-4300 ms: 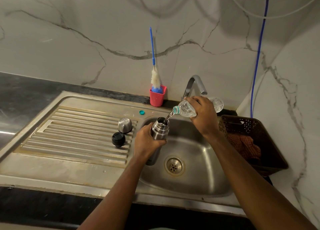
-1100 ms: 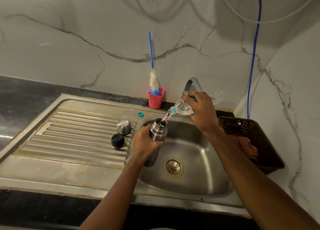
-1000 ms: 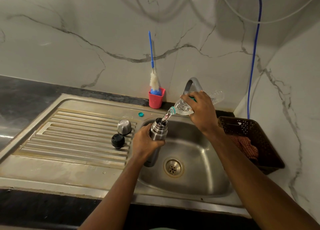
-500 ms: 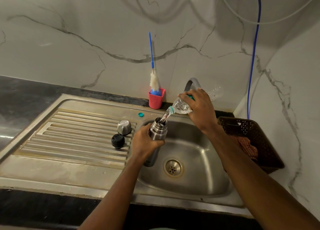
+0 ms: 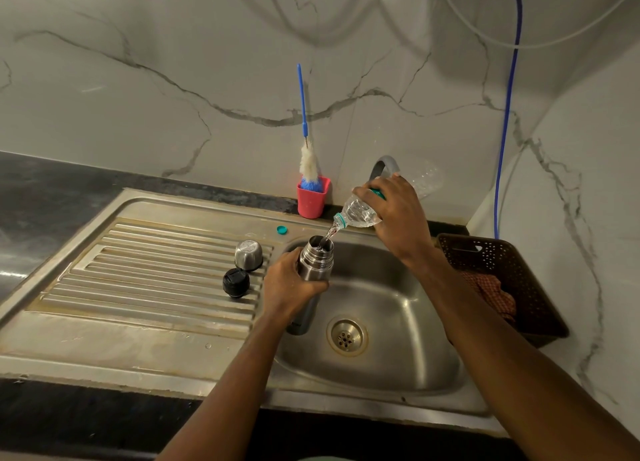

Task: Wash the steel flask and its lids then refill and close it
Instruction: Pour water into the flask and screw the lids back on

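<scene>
Drainboard [image 5: 156,287] bears two lids [image 5: 248,259] [image 5: 236,282]; left hand [image 5: 291,285] grips flask [image 5: 316,264], right hand [image 5: 398,214] bottle [image 5: 358,214].

Light is dim and even with a grey-warm cast, and broad curved shadows cross the top of the white grey-veined marble wall [image 5: 173,79]. A soft sheen lies on the ribbed stainless steel draining board [image 5: 156,270] and a pale streak glints on the dark stone counter [image 5: 41,190] at the left edge. Wide-angle bending curves the frame's edges; the centre is sharp.
</scene>
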